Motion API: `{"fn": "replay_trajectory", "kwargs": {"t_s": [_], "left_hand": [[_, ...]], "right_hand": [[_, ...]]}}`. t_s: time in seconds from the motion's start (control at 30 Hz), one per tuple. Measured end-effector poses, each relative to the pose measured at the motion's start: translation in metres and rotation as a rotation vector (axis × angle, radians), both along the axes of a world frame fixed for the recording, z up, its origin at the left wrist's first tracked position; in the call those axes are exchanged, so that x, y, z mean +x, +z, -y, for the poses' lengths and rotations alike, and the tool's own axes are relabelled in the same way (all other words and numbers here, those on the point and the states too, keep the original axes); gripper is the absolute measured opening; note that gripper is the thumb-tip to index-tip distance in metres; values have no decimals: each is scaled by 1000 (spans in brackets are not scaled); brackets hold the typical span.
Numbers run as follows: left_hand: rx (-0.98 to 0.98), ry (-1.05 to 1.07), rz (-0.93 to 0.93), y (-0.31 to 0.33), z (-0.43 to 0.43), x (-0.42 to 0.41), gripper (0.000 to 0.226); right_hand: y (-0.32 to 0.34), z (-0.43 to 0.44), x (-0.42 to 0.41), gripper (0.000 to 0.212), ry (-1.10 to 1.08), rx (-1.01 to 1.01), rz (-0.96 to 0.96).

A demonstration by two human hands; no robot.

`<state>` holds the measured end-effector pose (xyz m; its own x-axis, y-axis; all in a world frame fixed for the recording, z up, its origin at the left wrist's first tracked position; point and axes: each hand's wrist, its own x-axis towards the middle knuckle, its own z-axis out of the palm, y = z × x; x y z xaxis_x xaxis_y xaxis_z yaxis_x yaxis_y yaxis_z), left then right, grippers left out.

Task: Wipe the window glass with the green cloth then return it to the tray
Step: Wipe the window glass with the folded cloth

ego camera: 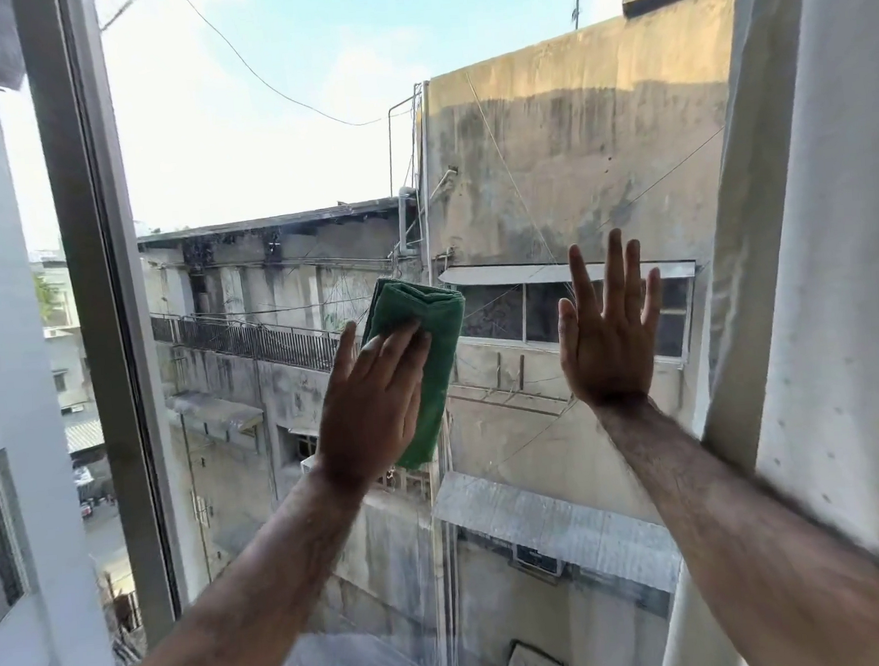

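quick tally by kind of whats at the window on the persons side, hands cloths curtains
Bare hands: 2, the left hand flat on the cloth and the right hand open with fingers spread
Folded green microfibre cloth: 1
Pale fabric curtain at the right edge: 1
Total: 4

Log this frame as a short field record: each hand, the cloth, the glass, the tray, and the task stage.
left hand: flat, fingers extended, pressing the green cloth to the glass
right hand: open, fingers spread, palm toward the pane, holding nothing
green cloth: folded, held against the pane under the left hand's fingers
window glass: streaks show near the bottom edge
curtain: white, at the right edge
tray: not in view
stage: wiping; cloth not yet returned
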<state>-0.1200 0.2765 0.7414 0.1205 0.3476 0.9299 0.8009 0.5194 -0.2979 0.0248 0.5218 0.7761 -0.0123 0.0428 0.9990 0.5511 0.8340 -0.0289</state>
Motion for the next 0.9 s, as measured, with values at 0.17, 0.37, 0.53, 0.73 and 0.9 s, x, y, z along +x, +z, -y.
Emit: {"fn": "replay_trajectory", "kwargs": {"t_s": [0.17,0.37,0.53,0.73,0.9], "left_hand": [[0,-55,9,58,6,16,15],[-83,125,158,88,4,27,56],[-134,115,226,92,4,40,36],[-129,-3,439,103,14,52,38],[-37,-174,652,104,32,47,32]], "right_hand": [[-1,0,0,58,7,-6,7],[0,-4,1,58,4,-6,23],[1,1,2,57,-4,-30,59],[9,37,19,63,112,-196,124],[7,94,30,72,575,-78,246]]}}
